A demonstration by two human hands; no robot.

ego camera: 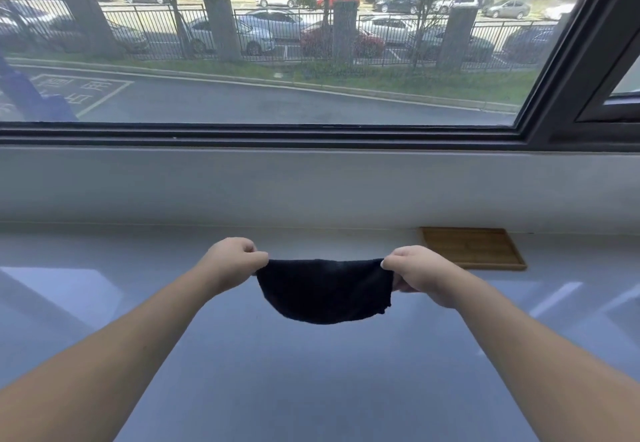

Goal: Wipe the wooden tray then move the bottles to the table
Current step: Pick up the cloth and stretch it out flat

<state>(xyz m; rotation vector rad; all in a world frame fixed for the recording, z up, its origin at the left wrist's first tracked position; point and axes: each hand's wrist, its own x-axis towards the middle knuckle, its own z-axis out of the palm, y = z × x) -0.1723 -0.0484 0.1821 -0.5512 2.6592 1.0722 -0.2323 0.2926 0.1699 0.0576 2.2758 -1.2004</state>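
Our left hand [232, 258] pinches the left top corner of a dark cloth [323, 291], fingers closed tight on the fabric. The cloth hangs slack in the air between our hands, sagging in the middle, above the grey surface [277, 372] and, as far as we can tell, not touching it. Our right hand [415, 273] is closed on the opposite corner in the same way. Further right, against the far edge of the surface below the window [277, 43], lies the wooden tray [472, 248], flat and bare; our right hand hides its near left corner. We see no bottles anywhere in view, so we cannot say where they stand.

We judge the wiping has not yet begun. The likeliest trouble is the loose cloth: held only by two corners, it could slip from one pinch, or bunch up and skim the tray instead of pressing flat. The tray looks light, and a firm sideways stroke might push it along the wall or toward the right edge.

Room is generous: the surface is open to the left and toward us, while the wall closes off the far side just behind the tray.
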